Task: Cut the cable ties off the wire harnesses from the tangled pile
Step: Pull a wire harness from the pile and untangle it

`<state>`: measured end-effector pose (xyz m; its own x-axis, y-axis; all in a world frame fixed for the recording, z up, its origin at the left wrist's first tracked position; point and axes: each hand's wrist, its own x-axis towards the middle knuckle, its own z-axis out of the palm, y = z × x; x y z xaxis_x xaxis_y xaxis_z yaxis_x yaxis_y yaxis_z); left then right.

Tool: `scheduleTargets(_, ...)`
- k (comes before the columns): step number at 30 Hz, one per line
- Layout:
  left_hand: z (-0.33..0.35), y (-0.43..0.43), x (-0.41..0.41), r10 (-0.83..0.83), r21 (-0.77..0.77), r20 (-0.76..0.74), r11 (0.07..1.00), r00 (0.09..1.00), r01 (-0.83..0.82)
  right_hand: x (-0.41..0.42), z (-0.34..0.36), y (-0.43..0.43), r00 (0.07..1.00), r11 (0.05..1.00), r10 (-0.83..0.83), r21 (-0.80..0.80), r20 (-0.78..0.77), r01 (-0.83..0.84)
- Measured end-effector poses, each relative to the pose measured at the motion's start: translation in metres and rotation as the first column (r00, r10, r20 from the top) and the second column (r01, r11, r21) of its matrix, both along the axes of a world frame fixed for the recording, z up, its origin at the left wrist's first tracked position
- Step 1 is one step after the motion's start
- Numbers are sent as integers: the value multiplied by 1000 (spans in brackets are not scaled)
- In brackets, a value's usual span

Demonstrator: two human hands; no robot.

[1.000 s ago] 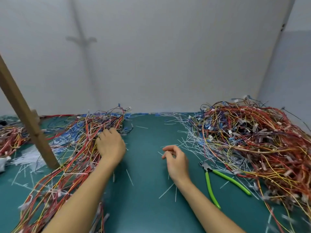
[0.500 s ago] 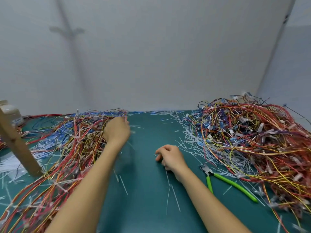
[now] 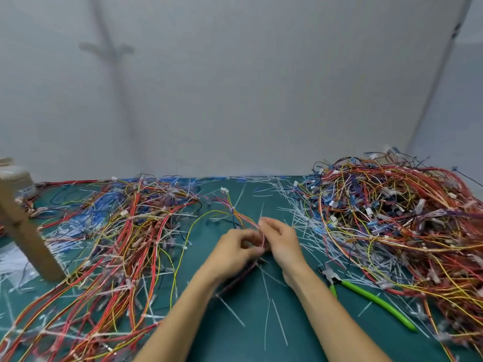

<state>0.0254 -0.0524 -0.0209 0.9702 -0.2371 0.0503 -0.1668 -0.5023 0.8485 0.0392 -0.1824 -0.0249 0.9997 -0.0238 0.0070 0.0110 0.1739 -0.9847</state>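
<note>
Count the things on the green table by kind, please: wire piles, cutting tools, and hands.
Wire piles: 2, left pile and right pile
Cutters: 1, green-handled cutters
Hands: 2, left hand and right hand
Total: 5

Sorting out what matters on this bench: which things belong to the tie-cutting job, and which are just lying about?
Job:
- wire harness held between left hand and right hand
- green-handled cutters, lying unused
- tangled pile
- spread harnesses at left

Lying about:
- cut tie scraps on the green mat
- wooden post
- pale container
</note>
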Motion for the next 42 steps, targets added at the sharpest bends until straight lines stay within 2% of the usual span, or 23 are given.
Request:
scheduleTargets(2,13,10,0,-75,167,-59,982,995,84,1,-3,3,1000,999,12,-36,-4,-12)
scheduleTargets(3,22,14,1,-50,198,-44,979,998,58,1,-4,4,1000,997,21,-70,8,-21)
scheduleTargets(5,40,19,5,183,158,86,968,979,-195,3,-5,4,999,987,31,-156,33,-25)
scheduleTargets(6,48,22,8,351,130,211,915,912,-382,4,-5,3,998,978,47,-203,33,-39)
scheduleTargets(7,54,26,11,477,129,360,826,802,-549,4,-5,1,997,968,73,-244,24,-65)
scheduleTargets(8,58,31,15,524,172,494,724,694,-668,5,-5,-2,994,956,105,-275,10,-98)
scheduleTargets(9,59,37,19,514,249,586,621,627,-743,5,-4,-4,991,943,137,-305,-4,-132)
scheduleTargets(10,59,45,24,492,343,626,523,605,-780,4,-2,-7,986,928,167,-336,-12,-161)
scheduleTargets(11,58,53,29,488,447,611,438,624,-780,4,-1,-9,981,912,194,-366,-17,-187)
scheduleTargets(13,55,73,39,523,630,478,355,706,-690,3,1,-10,971,886,237,-406,-15,-223)
scheduleTargets(16,41,100,45,500,756,266,422,824,-500,1,5,-11,980,930,197,-316,4,-185)
scheduleTargets(18,32,111,42,419,813,275,379,865,-442,2,9,-14,994,971,108,-211,-8,-107)
scheduleTargets(20,32,118,40,378,842,338,289,862,-456,4,14,-20,999,991,33,-126,-16,-35)
scheduleTargets(22,36,122,39,377,843,375,242,847,-480,3,19,-26,999,999,-21,-39,24,21)
scheduleTargets(27,48,114,36,436,829,341,278,833,-484,-4,26,-30,975,986,-152,90,164,139)
scheduleTargets(29,52,105,35,453,736,412,347,791,-582,-6,26,-32,964,981,-185,88,192,171)
scheduleTargets(30,54,98,35,437,657,510,358,741,-663,-6,26,-33,959,980,-194,85,208,180)
scheduleTargets(33,69,87,37,254,429,813,348,524,-833,-5,24,-34,950,982,-187,53,250,180)
scheduleTargets(34,73,88,41,203,449,818,361,538,-818,-5,23,-32,948,984,-175,36,265,172)
scheduleTargets(36,79,92,50,135,654,672,355,729,-668,-6,20,-29,944,987,-160,22,290,161)
scheduleTargets(38,78,96,57,130,826,480,268,868,-497,-6,18,-28,940,987,-159,20,301,160)
scheduleTargets(39,76,98,59,149,844,434,276,888,-459,-5,18,-28,942,987,-158,25,295,158)
scheduleTargets(42,72,101,54,216,747,472,416,855,-518,-5,17,-28,969,993,-107,78,221,92)
